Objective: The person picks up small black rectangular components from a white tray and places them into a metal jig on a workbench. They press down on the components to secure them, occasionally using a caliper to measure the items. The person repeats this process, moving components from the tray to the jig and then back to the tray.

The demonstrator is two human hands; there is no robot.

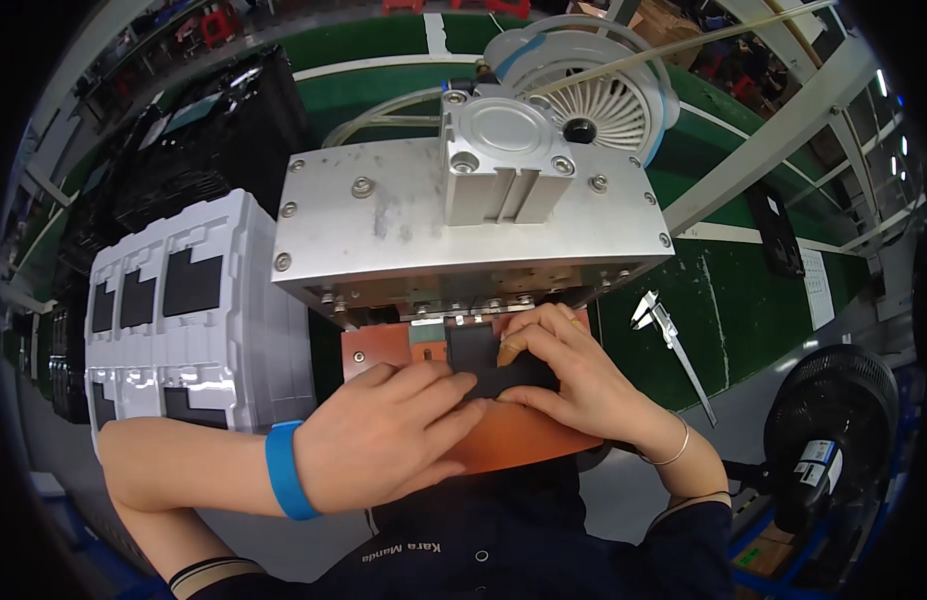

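A flat, dark grey rectangular piece (473, 350) lies on the orange plate (513, 435) of a metal press (383, 215), partly under the press head. My right hand (588, 380) grips its right side, thumb at the near edge and curled fingers on top; a tan covering shows on one fingertip. My left hand (388, 435) lies over the left of the plate, fingers stretched and slightly bent, their tips at the piece's near left edge. The fingers hide part of the piece. Beside it on the plate is a small green and silver area (428, 332).
White trays (163, 350) with black pads are stacked at left, black trays (203, 140) behind them. A caliper (673, 350) lies on the green surface at right. A white fan (613, 100) stands behind the press, a black fan (828, 440) at lower right.
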